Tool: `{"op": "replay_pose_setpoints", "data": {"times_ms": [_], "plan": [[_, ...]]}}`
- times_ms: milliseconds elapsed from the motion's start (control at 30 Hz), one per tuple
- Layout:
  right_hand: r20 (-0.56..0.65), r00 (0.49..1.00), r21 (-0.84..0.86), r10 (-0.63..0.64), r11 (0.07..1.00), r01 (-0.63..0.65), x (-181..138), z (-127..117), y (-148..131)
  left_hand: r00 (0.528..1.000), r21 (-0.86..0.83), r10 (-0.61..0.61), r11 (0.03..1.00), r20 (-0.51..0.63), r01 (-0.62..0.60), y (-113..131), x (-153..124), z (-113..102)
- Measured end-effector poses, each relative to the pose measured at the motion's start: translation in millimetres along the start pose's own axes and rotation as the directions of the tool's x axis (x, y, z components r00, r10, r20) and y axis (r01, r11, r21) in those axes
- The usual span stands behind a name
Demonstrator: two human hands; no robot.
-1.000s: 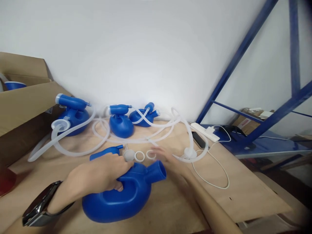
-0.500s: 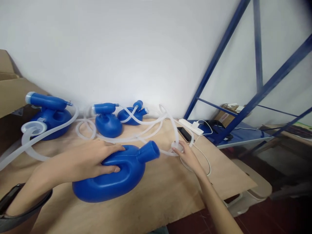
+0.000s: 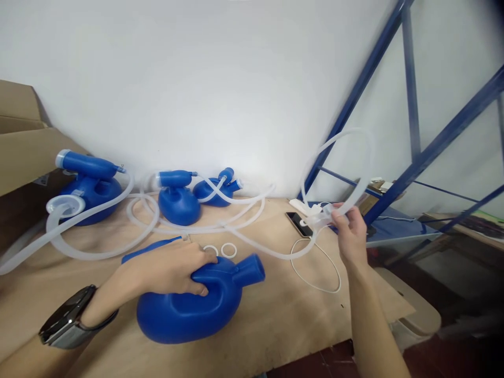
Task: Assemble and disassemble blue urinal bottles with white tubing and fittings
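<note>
Wooden surface is being backed by a white wall. Over its near part, a blue handled bottle is being gripped by the left hand, fingers wrapped on the handle, open mouth being pointed right; contact with the surface cannot be told. At right, a translucent tube is being held raised by the right hand, fingers closed narrowly near its end fitting, near a phone. Two white rings are being partly overlapped by the left hand and bottle.
</note>
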State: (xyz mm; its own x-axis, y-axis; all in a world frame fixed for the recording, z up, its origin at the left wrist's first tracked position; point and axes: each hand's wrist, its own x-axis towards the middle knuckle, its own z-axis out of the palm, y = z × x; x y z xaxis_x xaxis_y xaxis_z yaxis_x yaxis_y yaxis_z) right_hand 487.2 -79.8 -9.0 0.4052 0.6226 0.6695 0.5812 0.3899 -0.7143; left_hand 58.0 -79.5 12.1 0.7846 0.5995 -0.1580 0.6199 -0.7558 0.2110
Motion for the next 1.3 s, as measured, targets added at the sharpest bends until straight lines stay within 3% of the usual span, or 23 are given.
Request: {"op": "replay_pose_setpoints", "data": {"times_ms": [67,133,233,333,467,633,733,833,1000,1167,1233,1300], "plan": [[0.147,0.988,-0.262,-0.041,0.962,0.079,-11,-4,-1,1.000,-0.001,0.006,1.000,0.008,-0.006,-1,1,0],[0.325,0.946,-0.417,0.016,0.900,0.128,-29,1,0,1.000,0.001,0.003,1.000,0.017,-0.003,-1,1,-1],[0.513,0.839,-0.482,0.180,0.869,0.108,-58,21,5,1.000,-0.004,-0.002,1.000,0.013,0.002,0,0,-2],[0.640,0.740,-0.420,0.206,0.900,0.112,-80,44,9,1.000,-0.020,-0.007,1.000,0.005,0.007,-3,-1,1],[0.756,0.642,-0.285,0.128,0.947,0.147,-96,62,10,0.999,-0.027,-0.024,0.999,0.022,0.024,-5,-1,4],[0.853,0.499,-0.274,0.155,0.946,0.175,-106,62,9,0.997,-0.044,-0.060,0.997,0.049,0.062,-2,0,1],[0.876,0.438,-0.359,0.205,0.882,0.304,-101,56,5,0.997,-0.055,-0.051,0.997,0.062,0.054,0,0,-1],[0.898,0.377,-0.403,0.225,0.762,0.507,-88,45,-3,0.995,-0.049,-0.058,0.997,0.077,0.062,0,1,-1],[0.933,0.355,-0.336,0.060,0.499,0.799,-63,21,-17,0.997,-0.056,-0.047,0.997,0.056,0.050,-1,2,1],[0.906,0.353,-0.249,-0.233,0.381,0.890,-11,-4,-31,0.999,-0.063,-0.042,0.997,0.026,0.044,-6,6,5],[0.892,0.349,-0.278,-0.288,0.260,0.925,24,-15,-36,0.999,-0.075,-0.046,0.996,0.029,0.048,-9,9,9],[0.880,0.388,-0.348,-0.274,0.184,0.919,62,-24,-37,0.998,-0.085,-0.051,0.995,0.028,0.053,-11,10,12]]}}
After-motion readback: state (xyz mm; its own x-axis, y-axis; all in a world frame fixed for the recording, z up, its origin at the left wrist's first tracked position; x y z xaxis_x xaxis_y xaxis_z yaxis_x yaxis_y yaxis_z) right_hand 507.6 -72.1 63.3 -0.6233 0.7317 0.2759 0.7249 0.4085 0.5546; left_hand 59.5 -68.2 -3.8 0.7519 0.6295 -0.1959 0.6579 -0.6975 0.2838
